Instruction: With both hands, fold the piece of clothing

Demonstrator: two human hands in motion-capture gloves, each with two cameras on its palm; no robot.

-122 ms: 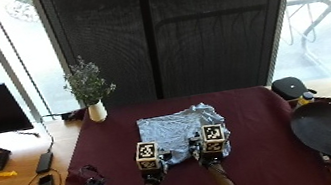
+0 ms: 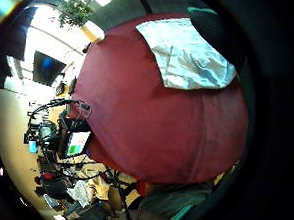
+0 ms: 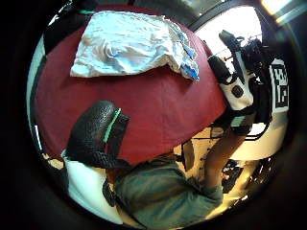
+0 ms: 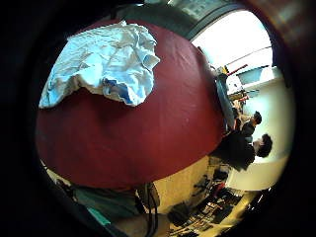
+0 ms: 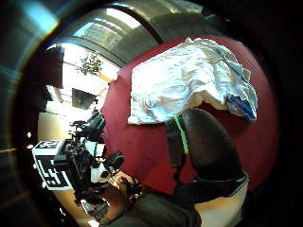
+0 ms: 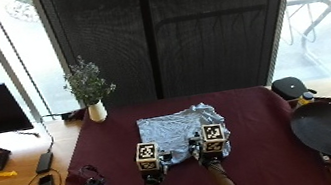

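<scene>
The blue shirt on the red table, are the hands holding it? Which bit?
No. The blue shirt lies flat on the table, and the palm views show it apart from both hands. The left hand and right hand hold nothing.

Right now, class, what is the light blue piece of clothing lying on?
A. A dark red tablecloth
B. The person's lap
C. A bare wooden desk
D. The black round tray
A: the piece of clothing lies spread on the dark red tablecloth, while the wooden desk stands off to the side.
</scene>
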